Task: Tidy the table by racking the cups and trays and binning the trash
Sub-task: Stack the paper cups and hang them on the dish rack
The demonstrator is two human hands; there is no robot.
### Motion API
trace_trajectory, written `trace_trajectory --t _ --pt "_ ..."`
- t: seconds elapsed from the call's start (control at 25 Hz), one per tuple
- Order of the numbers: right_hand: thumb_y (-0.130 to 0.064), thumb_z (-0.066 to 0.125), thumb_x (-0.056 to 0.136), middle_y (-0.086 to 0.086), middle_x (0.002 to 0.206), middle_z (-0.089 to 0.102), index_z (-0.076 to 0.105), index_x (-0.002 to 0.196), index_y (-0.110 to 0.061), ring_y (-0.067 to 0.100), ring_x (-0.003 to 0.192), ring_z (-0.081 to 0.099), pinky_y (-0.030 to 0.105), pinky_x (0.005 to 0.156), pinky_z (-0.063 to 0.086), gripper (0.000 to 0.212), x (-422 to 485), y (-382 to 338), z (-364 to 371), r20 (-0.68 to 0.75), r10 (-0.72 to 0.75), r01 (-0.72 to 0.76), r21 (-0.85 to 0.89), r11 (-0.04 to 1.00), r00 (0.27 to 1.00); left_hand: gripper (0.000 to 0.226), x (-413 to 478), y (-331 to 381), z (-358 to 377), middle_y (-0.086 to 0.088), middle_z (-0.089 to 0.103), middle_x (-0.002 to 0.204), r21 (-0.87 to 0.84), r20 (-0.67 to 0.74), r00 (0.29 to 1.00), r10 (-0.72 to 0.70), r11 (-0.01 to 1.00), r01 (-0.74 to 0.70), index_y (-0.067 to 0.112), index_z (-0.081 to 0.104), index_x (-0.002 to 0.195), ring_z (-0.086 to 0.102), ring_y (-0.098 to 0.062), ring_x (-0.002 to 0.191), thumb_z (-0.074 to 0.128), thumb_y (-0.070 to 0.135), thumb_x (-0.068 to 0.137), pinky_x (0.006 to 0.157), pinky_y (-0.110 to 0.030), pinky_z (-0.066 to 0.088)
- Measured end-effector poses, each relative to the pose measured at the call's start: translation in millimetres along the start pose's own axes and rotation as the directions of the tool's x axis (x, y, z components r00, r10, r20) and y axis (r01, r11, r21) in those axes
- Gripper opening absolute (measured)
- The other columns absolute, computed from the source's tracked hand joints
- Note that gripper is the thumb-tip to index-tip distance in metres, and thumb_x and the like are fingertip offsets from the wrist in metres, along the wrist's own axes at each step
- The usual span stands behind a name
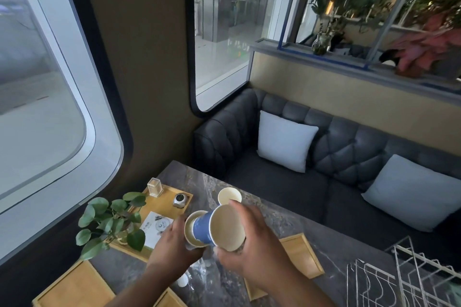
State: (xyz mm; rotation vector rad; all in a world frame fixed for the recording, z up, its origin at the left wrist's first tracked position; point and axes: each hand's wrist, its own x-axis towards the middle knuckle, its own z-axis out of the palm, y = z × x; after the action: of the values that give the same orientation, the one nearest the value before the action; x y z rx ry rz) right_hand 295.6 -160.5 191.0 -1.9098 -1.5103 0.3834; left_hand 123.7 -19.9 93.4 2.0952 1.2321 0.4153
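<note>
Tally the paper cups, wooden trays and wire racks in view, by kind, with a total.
Paper cups: 3, one in the right hand, one in the left hand, one on the table
Wooden trays: 3
Wire racks: 1
Total: 7

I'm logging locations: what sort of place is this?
Probably a café booth: a tufted sofa with cushions, paper cups on a stone table, wooden trays.

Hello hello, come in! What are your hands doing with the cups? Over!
Right hand has a grip on the blue cup, tipped sideways. Left hand holds a second cup, nesting them. Third cup waits on the table. Nothing blocking.
</note>
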Motion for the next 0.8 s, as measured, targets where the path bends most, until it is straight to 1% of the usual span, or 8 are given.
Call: trace_trajectory --t 0.2,0.32,0.4,0.48,0.6,0.68,0.76,0.8 --pt "-0.068 0.065 0.07 -0.034 0.137 0.028 0.016 0.146 -0.056 -0.003 0.113 0.046 0.015 0.085 0.039 0.092 15.4 1.6 14.5 0.038 -0.003 0.006 -0.061 0.998 0.999 0.079 12.8 1.6 -8.2 0.018 0.056 0.113 0.063 -0.012 0.991 0.13 0.99 -0.129 0.035 0.045 0.128 0.053 -0.004 0.103 0.083 0.05 0.061 0.079 -0.021 0.039" --pt "-0.066 0.062 0.074 -0.029 0.145 0.028 0.013 0.15 -0.051 -0.002 0.128 0.037 0.018 0.096 0.039 0.092 32.3 6.3 28.1 0.068 -0.019 0.027 -0.118 0.993 0.998 0.085 19.3 4.9 -9.7 0.03 0.048 0.114 0.029 -0.012 0.98 0.2 0.979 -0.199 0.042 0.04 0.131 0.05 -0.001 0.106 0.082 0.054 0.058 0.083 -0.021 0.041" --pt "-0.065 0.061 0.077 -0.026 0.15 0.026 0.01 0.152 -0.049 0.001 0.136 0.033 0.023 0.104 0.039 0.093 45.7 11.6 41.2 0.112 -0.021 0.037 -0.14 0.989 0.993 0.087 26.0 3.5 -7.7 0.03 0.047 0.115 0.01 -0.022 0.977 0.213 0.977 -0.213 0.04 0.041 0.133 0.049 0.0 0.107 0.079 0.06 0.057 0.084 -0.023 0.043" --pt "-0.066 0.06 0.078 -0.025 0.152 0.026 0.009 0.153 -0.048 0.003 0.138 0.033 0.024 0.104 0.04 0.092 56.5 19.8 53.9 0.146 -0.011 0.034 -0.152 0.988 0.989 0.088 33.5 0.1 -4.9 0.029 0.048 0.118 -0.003 -0.025 0.977 0.213 0.977 -0.213 0.04 0.041 0.134 0.049 0.0 0.109 0.077 0.065 0.058 0.086 -0.024 0.044" --pt "-0.081 0.052 0.078 -0.027 0.151 0.03 0.015 0.152 -0.048 -0.004 0.136 0.033 0.021 0.102 0.036 0.089 74.9 38.7 70.0 0.191 0.019 -0.003 -0.082 0.997 0.981 0.088 45.8 -16.6 -3.2 0.023 0.053 0.118 -0.012 -0.01 0.987 0.162 0.987 -0.162 0.04 0.039 0.135 0.055 -0.008 0.113 0.074 0.064 0.057 0.087 -0.028 0.048" --pt "-0.079 0.048 0.084 -0.019 0.147 0.042 0.029 0.147 -0.043 0.002 0.131 0.044 0.024 0.102 0.042 0.075 94.6 57.5 77.6 0.134 0.09 -0.086 -0.04 0.996 0.987 0.089 56.5 -33.1 -2.4 0.017 0.056 0.118 0.0 -0.024 0.993 0.112 0.994 -0.112 0.038 0.039 0.135 0.057 -0.013 0.114 0.073 0.064 0.057 0.088 -0.031 0.049" --pt "-0.061 0.061 0.086 -0.005 0.138 0.053 0.042 0.141 -0.033 0.017 0.123 0.054 0.032 0.099 0.047 0.064 116.3 80.6 83.9 0.014 0.183 -0.181 -0.1 0.978 0.983 0.092 66.8 -45.6 0.3 0.014 0.056 0.121 0.012 -0.023 0.996 0.081 0.997 -0.081 0.038 0.038 0.137 0.056 -0.014 0.116 0.071 0.065 0.057 0.09 -0.033 0.05" --pt "-0.053 0.068 0.084 0.0 0.138 0.054 0.043 0.143 -0.026 0.022 0.124 0.053 0.034 0.101 0.046 0.069 126.6 91.4 87.3 -0.01 0.222 -0.221 -0.166 0.961 0.975 0.092 70.7 -50.2 1.9 0.014 0.056 0.121 0.013 -0.02 0.997 0.073 0.997 -0.073 0.038 0.037 0.138 0.055 -0.013 0.116 0.071 0.066 0.057 0.09 -0.033 0.05"
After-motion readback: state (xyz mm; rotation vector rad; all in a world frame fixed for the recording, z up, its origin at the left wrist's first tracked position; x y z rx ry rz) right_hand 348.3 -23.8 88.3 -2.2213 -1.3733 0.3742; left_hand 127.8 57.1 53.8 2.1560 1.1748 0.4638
